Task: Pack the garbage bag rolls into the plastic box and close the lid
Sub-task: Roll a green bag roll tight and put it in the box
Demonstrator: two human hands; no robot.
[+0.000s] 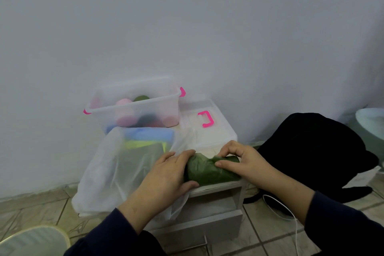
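A green garbage bag roll (209, 169) lies on the front edge of a small white cabinet (216, 188). My left hand (166, 174) grips its left end and my right hand (243, 160) pinches its loose top at the right end. Behind them stands the clear plastic box (135, 108) with pink clips, open, holding several pink and dark rolls. Its clear lid (207, 129) with a pink handle lies flat to the right of the box. A white plastic bag (116, 168) with blue and yellow-green rolls inside slumps on the left of the cabinet.
A black bag (311, 151) lies on the tiled floor at the right with a white cable (291, 214) in front of it. A white round object (33, 241) shows at the bottom left and a pale basin (372, 122) at the right edge. The wall stands right behind the box.
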